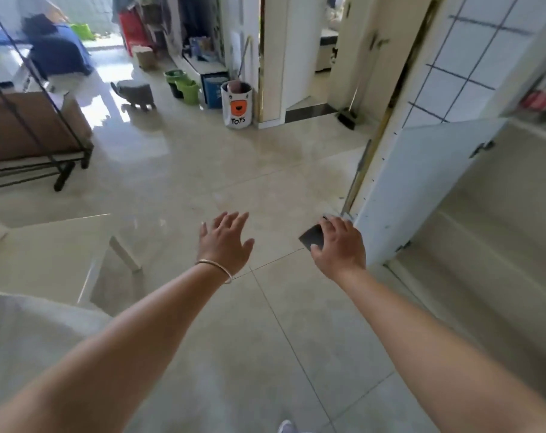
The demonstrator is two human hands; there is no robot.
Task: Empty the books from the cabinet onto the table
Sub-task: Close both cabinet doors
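1. Both forearms reach out from the bottom edge over the tiled floor (178,170); a shoe tip (285,427) shows at the bottom edge between them.
2. Left hand (226,242): fingers spread apart and relaxed, holding nothing, hovering over the floor just right of the glass table (56,254). Thin bangle (217,267) on that wrist.
3. Right hand (339,245): fingers curled over a small dark flat object (313,238) (blurred, cannot tell what it is), thumb at its near edge, close to the lower corner of the open white cabinet door (421,179).
4. Cabinet (496,214) sits right of the right hand, door swung open, pale shelves inside; red items on an upper shelf (543,98), too blurred to confirm as books.
5. Glass table is left of the left hand, white leg visible through its top.
6. Far behind the left hand: grey cat (137,93), white "TOYS" bin (236,104), green buckets (182,85), a cardboard box on a black metal rack (34,126).
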